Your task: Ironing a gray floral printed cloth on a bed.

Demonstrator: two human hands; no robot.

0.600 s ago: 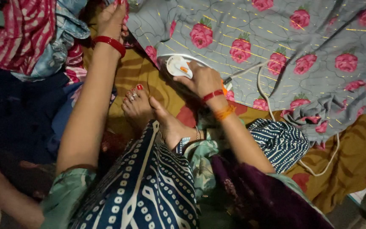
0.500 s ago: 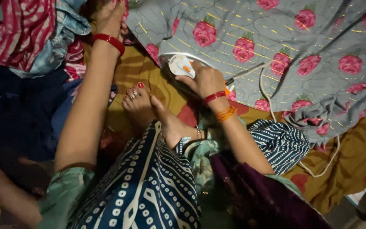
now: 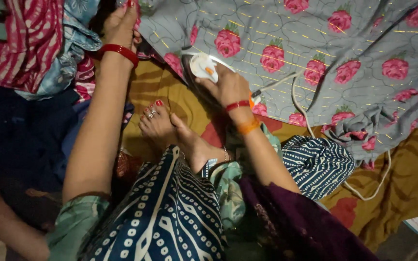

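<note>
On quilted rose-print fabric (image 3: pixel 315 43), right hand (image 3: pixel 228 87) gripping smooth white iron (image 3: pixel 201 65); left hand (image 3: pixel 121 24) pinching cloth

left hand (image 3: pixel 121 24): bare, a glossy red bangle (image 3: pixel 120 51) round the wrist, red polish on a fingernail at the top edge
right hand (image 3: pixel 228 87): bare, a thin red bangle (image 3: pixel 238 104) at the wrist with an orange thread band (image 3: pixel 247 126) just below it, toward 5 o'clock
sleeves: short, pale green with a faint print, ending near the elbows (image 3: pixel 76 222)
garment over the lap: dark blue cloth with white dots and long white stripes (image 3: pixel 165 212)
scarf: deep purple, at 5 o'clock of the lap (image 3: pixel 296 227)
feet (image 3: pixel 158 125): bare, red toenail polish, silver toe rings, a thin anklet
</note>
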